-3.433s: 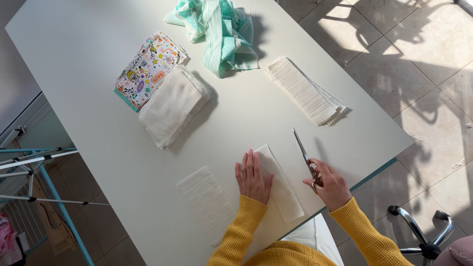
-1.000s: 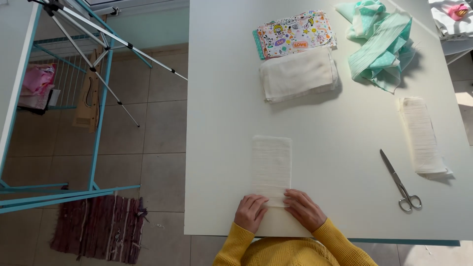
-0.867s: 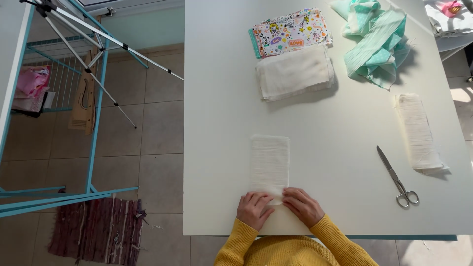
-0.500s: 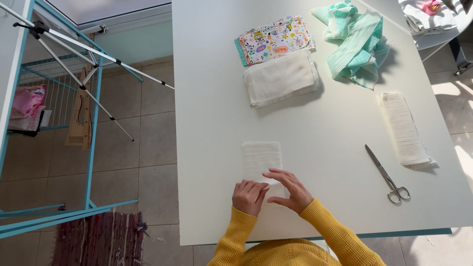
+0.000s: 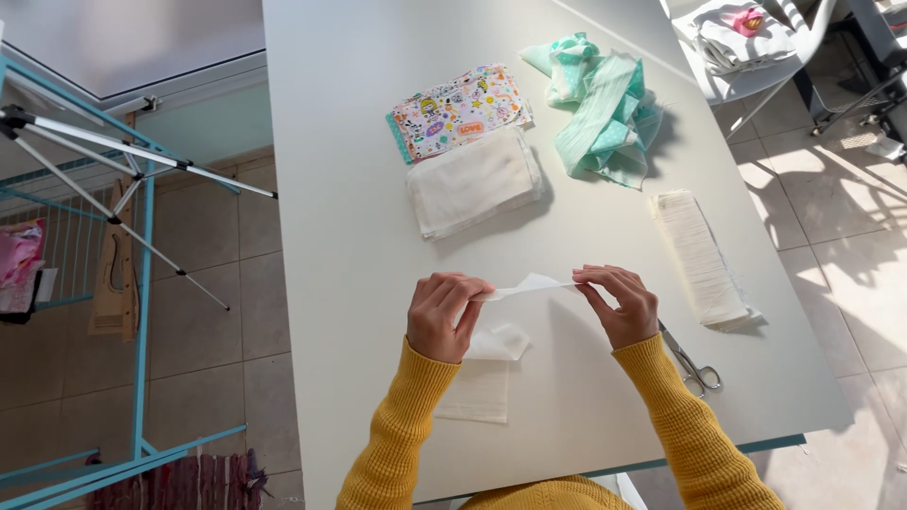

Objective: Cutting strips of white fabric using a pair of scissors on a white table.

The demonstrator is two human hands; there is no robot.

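Note:
My left hand [image 5: 444,314] and my right hand [image 5: 619,302] each pinch one end of a thin white cloth piece [image 5: 529,285], held stretched between them just above the white table [image 5: 350,236]. Under my left wrist another white cloth piece [image 5: 477,387] lies flat on the table, one corner curled up. Both arms wear mustard yellow sleeves. Scissors [image 5: 694,366] lie on the table just right of my right wrist, untouched.
Further back lie a folded white cloth stack [image 5: 472,181], a colourful printed fabric [image 5: 458,109], crumpled mint green fabric [image 5: 605,104] and a pleated white strip pile [image 5: 699,257]. A blue drying rack [image 5: 113,198] stands left of the table. A chair [image 5: 756,47] stands far right.
My hands were pressing the white cloth flat near the table edge; now they have lifted a piece and hold it stretched between them. The scissors stayed on the table.

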